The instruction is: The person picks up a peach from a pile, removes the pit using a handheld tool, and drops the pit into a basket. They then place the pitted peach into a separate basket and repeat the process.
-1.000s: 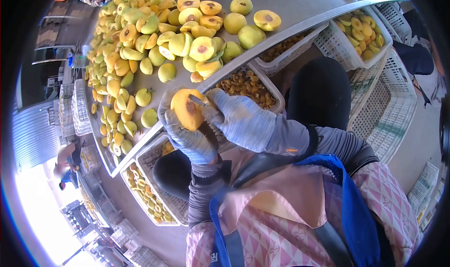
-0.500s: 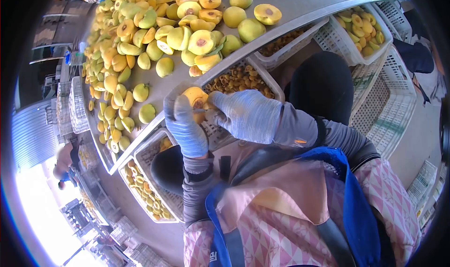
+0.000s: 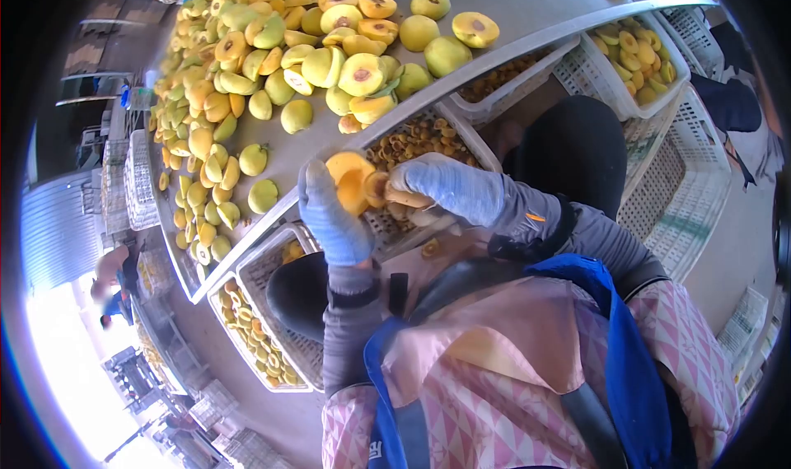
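Observation:
My left hand (image 3: 334,218), in a blue-grey knit glove, holds a yellow peach half (image 3: 349,181) whose hollow faces my right hand. My right hand (image 3: 449,191), gloved alike, has its fingers closed close beside the fruit. A round brown piece (image 3: 376,189), seemingly a pit, shows at its fingertips; any tool in the grip cannot be made out. Both hands are over a white crate of brown pits (image 3: 424,142) by the table edge. Beyond them many halved and whole yellow-green peaches (image 3: 239,82) lie on the metal table (image 3: 288,152).
At the lower left stands a crate of peach halves (image 3: 255,337). Another crate of halves (image 3: 634,53) is at the upper right, above a white perforated crate (image 3: 684,172). My dark-clad knees are below the table edge. A person (image 3: 115,284) is at the far left.
My right hand has drawn slightly right, away from the fruit. The half's hollow now shows, with the brown piece at the right fingertips. The view has shifted slightly.

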The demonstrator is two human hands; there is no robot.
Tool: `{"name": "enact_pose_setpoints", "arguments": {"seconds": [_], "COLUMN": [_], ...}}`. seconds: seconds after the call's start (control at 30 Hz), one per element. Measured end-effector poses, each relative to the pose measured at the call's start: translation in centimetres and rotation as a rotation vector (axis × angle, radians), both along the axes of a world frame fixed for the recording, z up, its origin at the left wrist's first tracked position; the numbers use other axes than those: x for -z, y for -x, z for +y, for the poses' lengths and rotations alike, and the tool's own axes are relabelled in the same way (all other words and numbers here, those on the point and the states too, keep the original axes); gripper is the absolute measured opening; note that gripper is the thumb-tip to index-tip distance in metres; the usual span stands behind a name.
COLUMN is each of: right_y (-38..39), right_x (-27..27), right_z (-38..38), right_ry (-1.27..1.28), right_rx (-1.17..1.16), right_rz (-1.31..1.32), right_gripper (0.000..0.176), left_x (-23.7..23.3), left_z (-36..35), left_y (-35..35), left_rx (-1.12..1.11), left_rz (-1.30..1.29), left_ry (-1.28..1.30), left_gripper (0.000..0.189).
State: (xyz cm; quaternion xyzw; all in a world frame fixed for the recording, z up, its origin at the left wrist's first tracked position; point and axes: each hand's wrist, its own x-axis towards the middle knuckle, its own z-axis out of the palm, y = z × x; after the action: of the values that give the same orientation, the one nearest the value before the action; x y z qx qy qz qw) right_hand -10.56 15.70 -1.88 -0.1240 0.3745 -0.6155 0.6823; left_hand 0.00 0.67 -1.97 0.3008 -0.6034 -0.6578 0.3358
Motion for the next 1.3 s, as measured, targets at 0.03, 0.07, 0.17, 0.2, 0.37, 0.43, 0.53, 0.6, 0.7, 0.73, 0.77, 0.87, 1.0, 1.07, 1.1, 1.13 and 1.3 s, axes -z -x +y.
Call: {"name": "enact_pose_setpoints", "arguments": {"seconds": [0.03,0.07,0.17,0.2,0.37,0.43,0.53,0.6,0.7,0.73,0.77,0.87,1.0,1.07,1.1,1.13,1.3], "right_y": [-0.2,-0.8,-0.9,-1.2,-1.7,-1.6,-1.4,-0.9,-0.4,-0.1,0.1,0.0,-0.3,-0.2,-0.2,-0.2,-0.6], "right_x": [1.0,2.9,0.6,0.7,0.7,0.8,0.5,0.3,0.7,0.5,0.1,0.6,0.5,-0.1,-0.3,-0.3,-0.2], "right_z": [-0.4,-1.2,-0.7,-0.3,-0.5,-0.7,-1.1,-1.2,-1.3,-1.2,-1.3,-1.1,-1.6,-2.0,-2.2,-2.6,-3.5], "right_ry": [0.012,0.061,-0.054,-0.069,-0.068,-0.057,-0.060,-0.043,-0.020,-0.032,-0.044,-0.021,0.056,0.047,0.039,0.031,0.116], "right_rx": [-0.008,0.107,-0.012,-0.027,-0.205,-0.185,-0.115,-0.096,-0.060,-0.057,-0.056,0.037,0.187,0.265,0.348,0.353,0.487], "right_rz": [0.006,0.514,1.157,1.313,1.448,1.478,1.500,1.483,1.489,1.492,1.471,1.465,1.400,1.365,1.325,1.320,1.295], "right_gripper": [0.042,0.040,0.034,0.031,0.026,0.026,0.026,0.027,0.028,0.028,0.029,0.030,0.030,0.029,0.029,0.029,0.026], "left_x": [-0.7,-1.5,-5.5,-6.0,-4.1,-4.3,-3.9,-4.0,-1.5,0.4,0.7,1.3,1.6,0.7,-0.1,-1.2,-4.1], "left_z": [-0.5,-1.0,-3.6,-4.9,-14.1,-15.2,-17.6,-16.5,-17.4,-18.6,-18.5,-17.8,-16.6,-14.9,-13.8,-12.5,-4.6], "left_y": [-1.2,-2.7,-9.0,-11.0,-20.8,-19.0,-10.6,-2.1,7.1,9.1,10.2,12.2,11.2,10.1,9.2,7.8,3.0], "left_rx": [-0.008,-0.031,-0.110,-0.203,-0.332,-0.244,-0.043,0.094,0.284,0.307,0.320,0.231,0.165,0.185,0.192,0.252,0.333], "left_rz": [0.006,-0.035,-0.251,-0.282,-0.727,-1.104,-0.793,-0.731,-0.714,-0.765,-0.757,-0.989,-0.858,-0.692,-0.691,-0.547,-0.332], "left_ry": [0.012,0.128,0.284,0.335,0.486,0.976,1.123,1.052,1.147,1.159,1.157,1.229,1.154,0.713,0.715,0.421,-0.138], "left_gripper": [0.046,0.046,0.044,0.040,0.026,0.025,0.035,0.043,0.055,0.059,0.059,0.064,0.060,0.050,0.050,0.047,0.035]}}
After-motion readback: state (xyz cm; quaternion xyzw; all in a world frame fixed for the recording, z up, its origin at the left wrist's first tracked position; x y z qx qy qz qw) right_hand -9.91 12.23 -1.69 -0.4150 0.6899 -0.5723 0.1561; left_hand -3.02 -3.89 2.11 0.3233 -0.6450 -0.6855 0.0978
